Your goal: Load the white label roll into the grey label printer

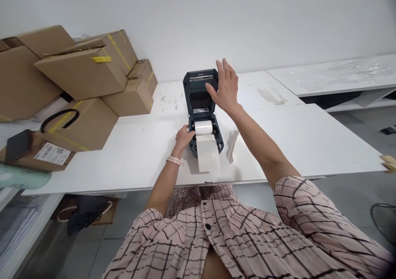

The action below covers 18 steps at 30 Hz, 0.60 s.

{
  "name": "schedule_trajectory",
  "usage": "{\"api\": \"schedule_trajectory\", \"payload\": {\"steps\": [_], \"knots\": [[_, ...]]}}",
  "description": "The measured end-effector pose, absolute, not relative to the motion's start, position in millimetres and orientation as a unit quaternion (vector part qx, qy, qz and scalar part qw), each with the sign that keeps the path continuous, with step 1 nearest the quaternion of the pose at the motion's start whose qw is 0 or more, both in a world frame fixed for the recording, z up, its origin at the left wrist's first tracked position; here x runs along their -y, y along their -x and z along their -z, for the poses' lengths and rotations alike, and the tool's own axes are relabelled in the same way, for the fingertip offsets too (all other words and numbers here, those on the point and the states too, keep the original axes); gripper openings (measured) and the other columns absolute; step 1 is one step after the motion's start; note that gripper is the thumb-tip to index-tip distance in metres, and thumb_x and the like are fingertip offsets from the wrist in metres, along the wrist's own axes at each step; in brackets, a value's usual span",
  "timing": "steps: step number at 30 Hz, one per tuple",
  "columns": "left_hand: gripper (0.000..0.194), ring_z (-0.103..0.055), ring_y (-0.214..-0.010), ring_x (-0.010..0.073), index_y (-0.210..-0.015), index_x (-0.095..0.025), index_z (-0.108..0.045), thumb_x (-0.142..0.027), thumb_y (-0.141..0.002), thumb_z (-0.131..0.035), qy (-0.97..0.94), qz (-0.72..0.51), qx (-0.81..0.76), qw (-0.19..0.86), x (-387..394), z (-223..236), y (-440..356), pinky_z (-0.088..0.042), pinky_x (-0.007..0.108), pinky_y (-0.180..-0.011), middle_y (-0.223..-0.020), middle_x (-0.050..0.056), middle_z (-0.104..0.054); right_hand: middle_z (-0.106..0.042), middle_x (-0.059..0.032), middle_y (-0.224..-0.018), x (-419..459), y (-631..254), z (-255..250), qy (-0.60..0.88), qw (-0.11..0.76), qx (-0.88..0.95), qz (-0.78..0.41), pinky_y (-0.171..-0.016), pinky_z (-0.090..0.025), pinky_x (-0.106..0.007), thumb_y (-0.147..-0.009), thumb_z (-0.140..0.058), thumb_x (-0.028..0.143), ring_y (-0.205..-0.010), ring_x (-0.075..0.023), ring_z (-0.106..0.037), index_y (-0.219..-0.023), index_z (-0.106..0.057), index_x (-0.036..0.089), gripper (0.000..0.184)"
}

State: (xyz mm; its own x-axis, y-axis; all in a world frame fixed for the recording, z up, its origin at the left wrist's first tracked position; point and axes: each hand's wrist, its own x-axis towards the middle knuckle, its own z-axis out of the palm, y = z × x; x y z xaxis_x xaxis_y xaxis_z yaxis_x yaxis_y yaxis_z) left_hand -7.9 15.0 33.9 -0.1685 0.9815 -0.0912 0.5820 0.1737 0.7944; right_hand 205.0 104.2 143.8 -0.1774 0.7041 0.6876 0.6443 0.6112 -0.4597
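Note:
A dark label printer (187, 99) stands on the white table with its lid raised. Inside its base lies a white label roll (203, 127), and a strip of label paper (206, 155) runs from it over the front edge. My left hand (185, 137) grips the left side of the printer's base, thumb by the roll; its other fingers are partly hidden. My right hand (228, 87) is up at the lid's right edge, fingers stretched out and holding nothing. Whether it touches the lid, I cannot tell.
Several cardboard boxes (83, 73) are stacked at the left, with a dark phone-like slab (19, 145) in front. A loose curled piece of paper (233, 148) lies right of the printer. The white table (293, 139) ends close to my body, and a wall rises behind it.

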Motion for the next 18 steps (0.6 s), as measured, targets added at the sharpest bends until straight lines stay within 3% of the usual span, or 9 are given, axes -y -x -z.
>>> {"api": "schedule_trajectory", "payload": {"steps": [2,5,8,11,14,18], "knots": [[0.054,-0.070,-0.099,0.0336,-0.128,-0.020,-0.067,-0.030,-0.075,-0.067,-0.565,-0.298,-0.706,0.308,-18.0,-34.6,5.9,-0.050,0.040,-0.082,-0.098,0.012,-0.077,-0.050,-0.0118,-0.158,-87.2,-199.4,-140.1,0.407,0.434,0.803,-0.033,-0.121,-0.030,-0.064,-0.098,-0.047,0.061,-0.150,-0.0401,-0.037,-0.157,-0.039,0.025,0.070],[0.051,-0.070,-0.104,0.0348,-0.129,-0.018,-0.066,-0.030,-0.080,-0.061,-0.579,-0.272,-0.708,0.300,-20.4,-33.6,3.1,-0.049,0.040,-0.083,-0.109,0.016,-0.076,-0.073,-0.0093,-0.126,-72.1,-188.4,-117.4,0.367,0.283,0.879,-0.108,-0.107,-0.048,-0.056,-0.087,-0.069,0.045,-0.123,-0.0379,-0.063,-0.141,-0.060,0.028,0.057],[0.044,-0.069,-0.110,0.0348,-0.125,-0.018,-0.068,-0.027,-0.084,-0.054,-0.610,-0.237,-0.703,0.278,-20.8,-34.0,1.4,-0.049,0.040,-0.085,-0.115,0.016,-0.075,-0.076,-0.0088,-0.124,-74.6,-176.2,-89.3,0.397,0.095,0.902,-0.143,-0.098,-0.054,-0.051,-0.074,-0.082,0.036,-0.117,-0.0383,-0.069,-0.137,-0.063,0.030,0.065],[0.042,-0.067,-0.116,0.0329,-0.124,-0.020,-0.068,-0.024,-0.086,-0.052,-0.620,-0.207,-0.712,0.255,-20.5,-35.9,0.1,-0.049,0.038,-0.090,-0.119,0.014,-0.075,-0.067,-0.0185,-0.140,-83.5,-164.0,-73.2,0.438,-0.029,0.890,-0.126,-0.101,-0.052,-0.053,-0.076,-0.082,0.044,-0.127,-0.0431,-0.064,-0.147,-0.052,0.020,0.080],[0.045,-0.067,-0.116,0.0304,-0.129,-0.022,-0.066,-0.025,-0.087,-0.052,-0.606,-0.213,-0.718,0.267,-20.1,-35.4,-0.7,-0.050,0.036,-0.091,-0.121,0.011,-0.075,-0.062,-0.0234,-0.144,-87.1,-160.4,-73.4,0.450,-0.063,0.882,-0.124,-0.106,-0.050,-0.055,-0.078,-0.081,0.048,-0.130,-0.0445,-0.061,-0.152,-0.045,0.015,0.089],[0.047,-0.068,-0.113,0.0309,-0.131,-0.020,-0.065,-0.025,-0.086,-0.051,-0.597,-0.252,-0.704,0.293,-19.3,-29.3,-0.1,-0.050,0.037,-0.090,-0.122,0.013,-0.074,-0.056,-0.0128,-0.153,-77.2,-188.0,-95.1,0.379,0.043,0.892,-0.243,-0.112,-0.048,-0.050,-0.073,-0.085,0.049,-0.137,-0.0376,-0.057,-0.152,-0.047,0.026,0.091]]}}
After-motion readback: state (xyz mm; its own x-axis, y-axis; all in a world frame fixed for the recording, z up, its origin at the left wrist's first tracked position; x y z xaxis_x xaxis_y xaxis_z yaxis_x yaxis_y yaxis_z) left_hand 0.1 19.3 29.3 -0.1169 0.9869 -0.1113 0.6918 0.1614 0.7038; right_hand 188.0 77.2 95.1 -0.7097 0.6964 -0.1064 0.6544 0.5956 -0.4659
